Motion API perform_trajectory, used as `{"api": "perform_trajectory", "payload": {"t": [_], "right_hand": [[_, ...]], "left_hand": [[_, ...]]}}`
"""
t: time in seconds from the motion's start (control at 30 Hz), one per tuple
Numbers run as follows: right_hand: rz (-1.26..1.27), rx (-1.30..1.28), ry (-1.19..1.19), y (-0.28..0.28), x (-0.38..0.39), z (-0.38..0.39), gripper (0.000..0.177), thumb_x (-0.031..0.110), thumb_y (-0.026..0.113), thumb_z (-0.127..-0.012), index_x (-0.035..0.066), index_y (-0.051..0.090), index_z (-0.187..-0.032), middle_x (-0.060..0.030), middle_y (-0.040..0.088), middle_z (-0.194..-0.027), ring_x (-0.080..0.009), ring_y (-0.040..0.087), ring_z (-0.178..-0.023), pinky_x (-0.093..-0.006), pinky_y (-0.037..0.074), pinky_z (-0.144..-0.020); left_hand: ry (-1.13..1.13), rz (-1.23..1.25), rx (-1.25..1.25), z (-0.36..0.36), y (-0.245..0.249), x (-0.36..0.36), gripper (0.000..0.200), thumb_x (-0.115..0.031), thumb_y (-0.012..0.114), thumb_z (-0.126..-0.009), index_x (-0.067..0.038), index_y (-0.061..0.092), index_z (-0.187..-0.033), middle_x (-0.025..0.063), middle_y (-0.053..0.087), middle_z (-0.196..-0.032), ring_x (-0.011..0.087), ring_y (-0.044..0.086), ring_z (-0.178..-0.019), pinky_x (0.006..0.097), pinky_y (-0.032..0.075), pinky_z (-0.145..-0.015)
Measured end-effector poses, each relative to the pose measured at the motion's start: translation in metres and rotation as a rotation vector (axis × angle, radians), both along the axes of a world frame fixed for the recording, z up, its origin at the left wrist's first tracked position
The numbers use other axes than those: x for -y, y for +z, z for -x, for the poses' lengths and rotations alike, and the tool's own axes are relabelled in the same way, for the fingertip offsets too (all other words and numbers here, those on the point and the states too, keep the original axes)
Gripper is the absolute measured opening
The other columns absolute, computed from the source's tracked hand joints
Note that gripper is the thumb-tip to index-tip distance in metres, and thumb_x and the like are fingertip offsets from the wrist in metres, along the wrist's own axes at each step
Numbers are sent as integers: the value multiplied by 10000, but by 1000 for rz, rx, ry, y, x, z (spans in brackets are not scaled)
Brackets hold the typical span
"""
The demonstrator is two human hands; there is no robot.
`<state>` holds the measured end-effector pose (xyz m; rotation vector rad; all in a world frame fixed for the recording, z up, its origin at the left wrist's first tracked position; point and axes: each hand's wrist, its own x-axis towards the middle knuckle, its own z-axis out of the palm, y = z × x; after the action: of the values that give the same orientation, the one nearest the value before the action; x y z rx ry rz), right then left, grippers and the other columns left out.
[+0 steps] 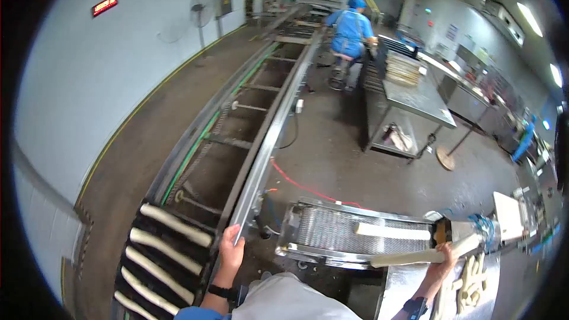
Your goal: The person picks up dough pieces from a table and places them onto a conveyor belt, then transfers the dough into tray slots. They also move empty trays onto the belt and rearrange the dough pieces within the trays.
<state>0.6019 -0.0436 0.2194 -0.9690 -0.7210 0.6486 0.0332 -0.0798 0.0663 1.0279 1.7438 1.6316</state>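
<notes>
My left hand [232, 248] is at the near end of the long metal rail [261, 166], its fingers against the rail's edge. Beside it on the left, a dark tray [164, 250] bears several long pale dough strips [157, 277]. On the right, my right hand [446, 258] is wrapped round a long dough strip [409, 257], which lies along the near side of a mesh conveyor [326, 228]. Another dough strip [391, 231] rests on the mesh.
Several dough pieces [472, 284] lie on a steel table [409, 287] at the lower right. A person in blue [351, 32] sits farther back near a steel table [415, 98]. A red hose [302, 186] crosses the floor behind the mesh conveyor.
</notes>
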Motion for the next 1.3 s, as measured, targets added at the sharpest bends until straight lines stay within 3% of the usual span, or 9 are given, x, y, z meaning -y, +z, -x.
{"api": "perform_trajectory", "payload": {"t": [0.1, 0.3, 0.43, 0.6, 0.97, 1.1, 1.23, 1.27, 1.3], "right_hand": [[73, 113, -191, 45, -4, 8, 496, -15, 693, -728, 56, 575, -1204, -35, 563, -918, -141, 548, -819, -260, 451, -746], [595, 1278, -21, -29, -65, 31, 344, 76, 728, -660, 29, 652, -991, -121, 664, -882, -324, 631, -930, -411, 499, -808], [444, 1426, 378, -162, -107, 78, 355, 116, 738, -589, 90, 673, -937, -186, 609, -1146, -403, 535, -1132, -478, 435, -961], [352, 2070, 496, -192, -101, 182, 384, 325, 688, -614, 249, 740, -987, -172, 500, -1269, -397, 365, -1303, -594, 269, -1061], [366, 1882, 881, -170, -134, 235, 461, 311, 694, -665, 315, 708, -1125, -172, 538, -1124, -364, 525, -1118, -474, 427, -959], [311, 1338, 816, -148, -125, 210, 457, 288, 802, -560, 154, 692, -983, -234, 540, -998, -406, 556, -962, -482, 472, -870], [403, 310, 555, -94, -83, 129, 365, 96, 802, -598, 56, 650, -927, -90, 606, -891, -210, 606, -871, -349, 498, -806], [482, 154, 222, -50, -55, 122, 369, 23, 769, -607, 35, 634, -950, -41, 640, -902, -152, 614, -865, -315, 498, -803], [369, 40, 188, -110, -55, 69, 410, 19, 756, -618, 19, 624, -1005, -36, 643, -935, -152, 612, -859, -313, 493, -817]], "left_hand": [[-100, 62, 16, -16, 2, -2, 411, 116, 577, -805, -6, 564, -1197, 107, 621, -1174, 208, 577, -1146, 344, 429, -1024], [-197, 67, 84, -15, -15, 14, 363, 94, 578, -824, -12, 582, -1171, 108, 628, -1143, 204, 593, -1107, 340, 448, -989], [-115, 107, 76, -10, 3, 40, 324, 70, 574, -840, 14, 580, -1159, 104, 632, -1119, 196, 601, -1089, 317, 460, -969], [83, 229, -17, -3, 26, 88, 302, 79, 555, -834, 25, 587, -1129, 105, 643, -1082, 183, 625, -1029, 311, 472, -954], [261, 207, 40, -3, 19, 131, 273, 96, 570, -811, 15, 620, -1067, 80, 659, -1007, 153, 639, -969, 281, 500, -894], [128, 244, 0, -3, 27, 94, 236, 69, 591, -818, 7, 636, -1041, 58, 663, -960, 121, 638, -924, 258, 499, -868], [-91, 314, 5, -1, -1, 56, 281, 84, 576, -812, 17, 607, -1083, 96, 657, -1066, 169, 638, -983, 288, 496, -902], [-166, 200, 25, -3, -9, 48, 297, 81, 579, -815, 14, 599, -1103, 102, 648, -1091, 179, 631, -1001, 300, 494, -910], [-239, 87, 53, -4, -18, 40, 313, 78, 582, -817, 12, 591, -1123, 109, 638, -1117, 188, 625, -1019, 313, 492, -918]]}}
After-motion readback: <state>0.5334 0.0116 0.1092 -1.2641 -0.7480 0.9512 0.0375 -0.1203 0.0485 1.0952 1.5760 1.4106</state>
